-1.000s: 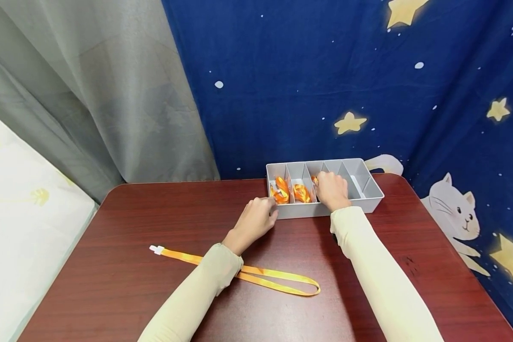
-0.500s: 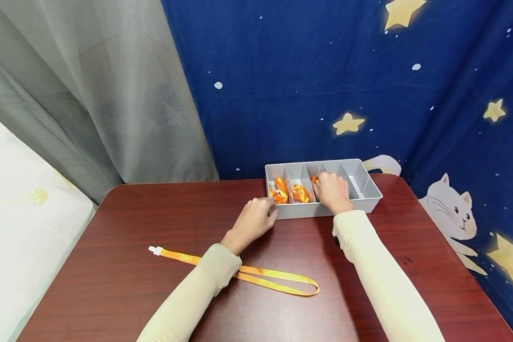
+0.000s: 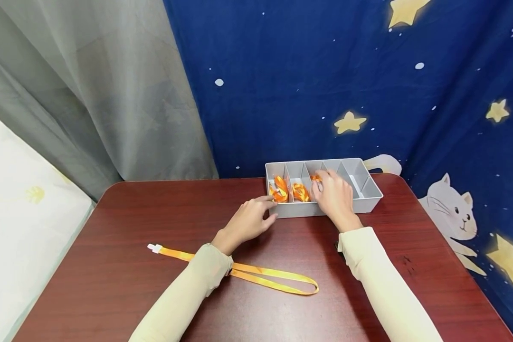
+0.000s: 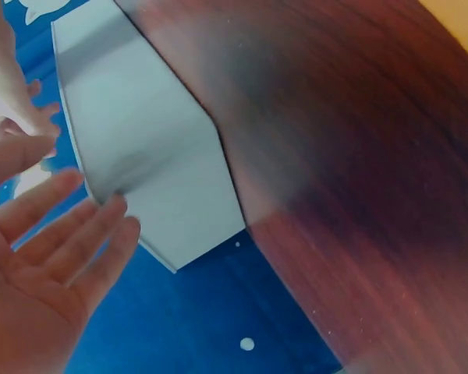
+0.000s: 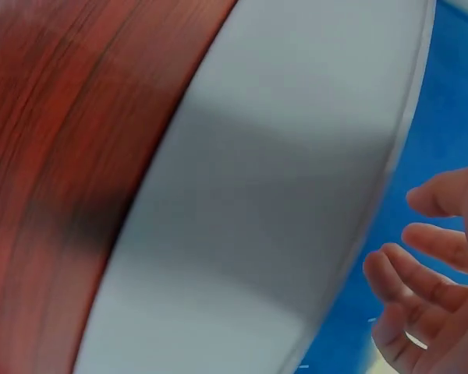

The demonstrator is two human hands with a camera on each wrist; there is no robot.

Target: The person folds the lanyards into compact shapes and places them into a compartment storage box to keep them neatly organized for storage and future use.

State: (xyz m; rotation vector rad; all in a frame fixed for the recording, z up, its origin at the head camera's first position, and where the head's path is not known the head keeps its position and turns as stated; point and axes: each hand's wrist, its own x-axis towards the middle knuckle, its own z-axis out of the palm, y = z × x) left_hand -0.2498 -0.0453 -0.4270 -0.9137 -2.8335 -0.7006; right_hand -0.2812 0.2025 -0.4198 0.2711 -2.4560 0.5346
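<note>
A grey divided box (image 3: 295,210) stands near the back edge of the table. Rolled orange ribbons lie in its three left compartments: one ribbon (image 3: 280,190) at the far left, a second ribbon (image 3: 300,192) beside it, and a third ribbon (image 3: 316,178) partly hidden behind my right hand (image 3: 334,194). That hand is over the box's front rim, and the right wrist view shows its loosely bent fingers (image 5: 433,241) holding nothing. At the box's front left corner is my left hand (image 3: 249,221), fingers spread and fingertips right at the rim. An orange lanyard (image 3: 278,280) with a white clip passes beneath the left forearm.
The reddish-brown wooden table (image 3: 154,294) has rounded back corners. Behind it hang a grey curtain (image 3: 141,95) and a blue curtain (image 3: 282,85) with stars and a cat. A white patterned cloth (image 3: 25,228) slopes down at the left.
My right hand has risen a little out of the third compartment and drawn back, showing more of its fingers. The left hand has shifted slightly left, its fingers more spread. The lanyard lies as before.
</note>
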